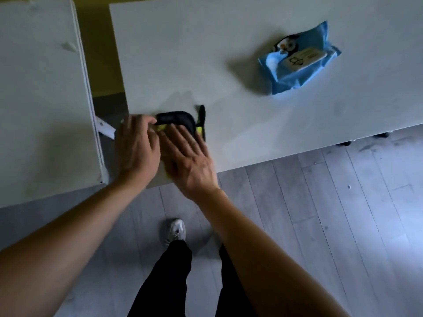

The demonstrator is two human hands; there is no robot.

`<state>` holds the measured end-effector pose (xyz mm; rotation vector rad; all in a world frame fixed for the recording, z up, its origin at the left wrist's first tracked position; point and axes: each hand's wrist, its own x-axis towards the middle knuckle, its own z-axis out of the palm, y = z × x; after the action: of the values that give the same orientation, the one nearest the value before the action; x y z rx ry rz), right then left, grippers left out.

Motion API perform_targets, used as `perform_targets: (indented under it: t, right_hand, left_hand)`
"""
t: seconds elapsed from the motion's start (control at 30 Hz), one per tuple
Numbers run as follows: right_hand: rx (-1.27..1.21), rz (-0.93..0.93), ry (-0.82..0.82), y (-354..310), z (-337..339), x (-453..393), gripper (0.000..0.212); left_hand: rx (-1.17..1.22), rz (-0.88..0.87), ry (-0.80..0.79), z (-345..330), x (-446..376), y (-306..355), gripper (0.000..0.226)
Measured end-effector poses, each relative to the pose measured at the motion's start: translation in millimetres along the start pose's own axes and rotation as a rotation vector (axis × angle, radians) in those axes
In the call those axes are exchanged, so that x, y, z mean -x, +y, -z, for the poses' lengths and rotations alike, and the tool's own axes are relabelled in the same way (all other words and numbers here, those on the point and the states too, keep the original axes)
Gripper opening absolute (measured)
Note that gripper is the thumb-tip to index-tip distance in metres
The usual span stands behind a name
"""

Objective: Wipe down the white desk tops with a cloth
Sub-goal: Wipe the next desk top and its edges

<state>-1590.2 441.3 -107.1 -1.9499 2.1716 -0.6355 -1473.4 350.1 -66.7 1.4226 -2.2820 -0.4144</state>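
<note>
We find the right hand (190,156) flat on the black-and-yellow cloth (177,121), pinning it to the white desk (229,65). The left hand (137,145) pinches the cloth's edge, apparently to fold it for wiping.

No legible text on the wipes pack (298,59).

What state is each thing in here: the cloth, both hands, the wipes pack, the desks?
Black and yellow-green cloth: folded, flat at desk's near left corner.
Left hand: pinching the cloth's left edge.
Right hand: fingers straight, pressing on the cloth.
Blue soft wipes pack: lying flat, flap closed.
White right desk top: bearing both.
White left desk top: untouched.
</note>
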Motion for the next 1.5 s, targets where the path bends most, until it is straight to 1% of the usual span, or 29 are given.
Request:
perform_targets:
  t: [0.07, 0.13, 0.2, 0.27, 0.33, 0.4, 0.47, 0.53, 0.6, 0.67, 0.77, 0.83, 0.93, 1.07, 1.2, 1.33, 1.37, 1.4, 1.47, 1.5]
  right_hand:
    - [-0.026, -0.105, 0.084, 41.1, 19.9, 10.7, 0.057]
    - [0.013, -0.198, 0.126, 85.5, 43.0, 24.1, 0.057]
    - [0.065, -0.262, 0.130, 131.0, 66.0, 39.3, 0.055]
    - [0.091, -0.283, 0.123, 166.4, 85.0, 50.9, 0.055]
    - [0.089, -0.252, 0.118, 186.3, 95.6, 57.5, 0.055]
    - [0.067, -0.236, 0.105, 192.5, 99.0, 58.8, 0.056]
    - [0.046, -0.247, 0.096, 192.0, 99.0, 58.0, 0.056]
    - [0.039, -0.251, 0.091, 192.4, 97.7, 57.9, 0.058]
    - [0.037, -0.242, 0.100, 195.1, 96.1, 58.7, 0.059]
    - [0.037, -0.235, 0.109, 196.9, 94.8, 58.5, 0.060]
    - [0.042, -0.229, 0.114, 196.7, 95.0, 58.2, 0.062]
    - [0.044, -0.228, 0.125, 196.8, 95.8, 58.1, 0.063]
    - [0.041, -0.220, 0.158, 197.1, 95.0, 57.1, 0.062]
    - [0.063, -0.226, 0.200, 197.6, 92.4, 55.6, 0.059]
    - [0.069, -0.211, 0.193, 196.7, 92.0, 53.3, 0.057]
    - [0.098, -0.271, 0.196, 184.6, 87.3, 50.2, 0.057]
    - [0.085, -0.257, 0.198, 176.6, 83.4, 45.2, 0.058]
    - [0.054, -0.204, 0.187, 164.7, 77.1, 38.0, 0.058]
    - [-0.032, -0.040, 0.117, 129.9, 60.9, 17.8, 0.059]
    - [-0.054, 0.029, 0.064, 110.5, 52.8, 8.8, 0.059]
  left_hand:
    - [0.002, -0.070, -0.027, -13.2, -11.8, 27.8, 0.028]
    - [-0.007, -0.142, -0.037, -31.8, -24.1, 59.7, 0.029]
    - [-0.002, -0.217, -0.055, -54.7, -33.4, 98.0, 0.030]
    - [0.003, -0.277, -0.080, -78.8, -44.9, 137.6, 0.035]
    - [-0.012, -0.336, -0.126, -101.1, -60.7, 173.2, 0.048]
    - [-0.044, -0.385, -0.170, -121.0, -80.2, 202.9, 0.067]
    - [-0.133, -0.399, -0.236, -137.5, -100.8, 226.0, 0.085]
    - [-0.243, -0.374, -0.314, -151.7, -118.8, 237.5, 0.091]
    - [-0.257, -0.360, -0.360, -159.7, -130.6, 237.2, 0.085]
    - [-0.243, -0.358, -0.352, -161.9, -134.0, 230.3, 0.075]
    - [-0.252, -0.322, -0.302, -154.5, -124.7, 212.0, 0.068]
    - [-0.257, -0.303, -0.213, -142.8, -113.5, 189.9, 0.066]
    - [-0.281, -0.210, -0.100, -119.7, -93.7, 140.7, 0.064]
    - [-0.337, 0.004, -0.003, -79.8, -61.3, 77.9, 0.069]
    - [-0.411, 0.165, 0.005, -49.7, -50.4, 34.7, 0.068]
    - [-0.470, 0.199, 0.007, -43.7, -48.3, 26.4, 0.066]
    - [-0.463, 0.208, 0.010, -43.8, -48.0, 29.1, 0.067]
    - [-0.454, 0.221, 0.016, -43.8, -47.3, 33.3, 0.069]
    - [-0.441, 0.217, 0.027, -45.2, -43.1, 44.8, 0.071]
    - [-0.432, 0.176, 0.035, -47.2, -36.6, 52.7, 0.067]
